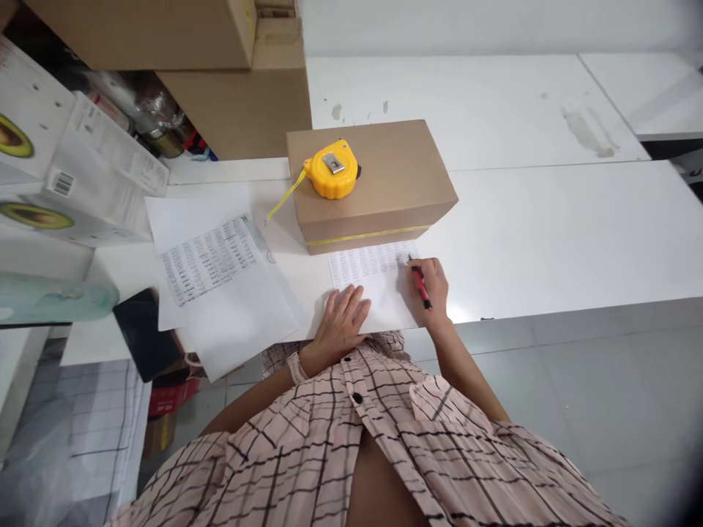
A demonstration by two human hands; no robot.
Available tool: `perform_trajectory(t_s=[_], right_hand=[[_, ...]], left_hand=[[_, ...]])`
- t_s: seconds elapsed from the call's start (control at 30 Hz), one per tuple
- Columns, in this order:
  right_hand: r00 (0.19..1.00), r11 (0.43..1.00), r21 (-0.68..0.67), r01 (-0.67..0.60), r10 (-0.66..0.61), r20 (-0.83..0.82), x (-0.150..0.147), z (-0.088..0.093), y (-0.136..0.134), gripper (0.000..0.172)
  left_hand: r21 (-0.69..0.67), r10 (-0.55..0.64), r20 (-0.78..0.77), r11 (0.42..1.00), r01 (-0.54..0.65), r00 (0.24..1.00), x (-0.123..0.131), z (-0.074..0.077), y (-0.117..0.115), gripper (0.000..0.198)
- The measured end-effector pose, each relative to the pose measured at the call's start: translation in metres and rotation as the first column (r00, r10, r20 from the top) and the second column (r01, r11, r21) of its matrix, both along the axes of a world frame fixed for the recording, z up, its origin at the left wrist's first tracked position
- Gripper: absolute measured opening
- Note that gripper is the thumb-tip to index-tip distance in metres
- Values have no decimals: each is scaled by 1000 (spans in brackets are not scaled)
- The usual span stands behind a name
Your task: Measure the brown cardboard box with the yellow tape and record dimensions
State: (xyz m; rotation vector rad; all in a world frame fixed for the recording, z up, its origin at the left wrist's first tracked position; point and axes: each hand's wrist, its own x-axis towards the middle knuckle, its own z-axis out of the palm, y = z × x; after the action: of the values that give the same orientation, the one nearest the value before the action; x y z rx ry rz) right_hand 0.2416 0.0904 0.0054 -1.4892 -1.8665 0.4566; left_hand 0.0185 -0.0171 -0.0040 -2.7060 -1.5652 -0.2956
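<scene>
My right hand (pixel 431 289) is closed around a red and black pen (pixel 420 285), its tip at the right side of a printed sheet (pixel 384 296). Spread flat, my left hand (pixel 343 322) rests on the lower left part of that sheet, near the table edge. Just beyond the sheet lies a closed brown cardboard box (pixel 389 168) with a yellow line along its front side. A yellow tape measure (pixel 334 170) sits on top of the box towards the left, its yellow strap hanging over the side.
Loose printed papers (pixel 220 293) lie left of my hands. Farther left are a dark phone (pixel 147 333), a pale green bottle (pixel 55 298) and white cartons with avocado pictures (pixel 104 187). Large cardboard boxes (pixel 247 102) are stacked behind on the white table (pixel 560 234).
</scene>
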Motion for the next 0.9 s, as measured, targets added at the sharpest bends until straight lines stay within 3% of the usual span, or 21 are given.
perform_trajectory(t_s=[0.1,0.2,0.3,0.37,0.47,0.57,0.63,0.7,0.77,0.83,0.9], right_hand=[[968,997,60,-44,28,251,18,-8,2,35],[944,991,116,-73,31,327,19,-15,3,47],[958,981,185,-58,2,285,17,-20,4,52],[971,976,216,-22,-30,236,18,-22,4,49],[984,970,243,21,-63,164,19,-24,2,40],[993,948,302,100,-114,28,16,-14,-3,31],[982,938,305,165,-128,-139,8,6,-8,25],[926,968,189,166,-87,-367,-4,34,-12,22],[778,999,-41,-18,-12,-628,-17,66,-14,27],[584,936,-176,-305,38,-811,-29,93,-14,38],[465,856,-218,-469,30,-885,-37,109,-13,42]], left_hand=[[-21,-24,158,999,27,987,-10,21,2,52],[93,28,401,993,-71,916,-26,60,20,28],[314,105,559,891,-327,823,-43,103,58,18],[382,149,595,812,-441,790,-53,125,93,29],[249,272,605,828,-503,748,-61,143,143,62],[30,374,626,865,-500,684,-59,151,167,72],[-67,364,700,890,-450,614,-52,154,160,71],[-192,315,804,940,-282,504,-42,157,140,70],[-322,298,867,947,-8,399,-33,158,116,67],[-398,318,875,902,167,365,-26,157,97,66],[-435,344,863,878,199,369,-24,157,85,66]])
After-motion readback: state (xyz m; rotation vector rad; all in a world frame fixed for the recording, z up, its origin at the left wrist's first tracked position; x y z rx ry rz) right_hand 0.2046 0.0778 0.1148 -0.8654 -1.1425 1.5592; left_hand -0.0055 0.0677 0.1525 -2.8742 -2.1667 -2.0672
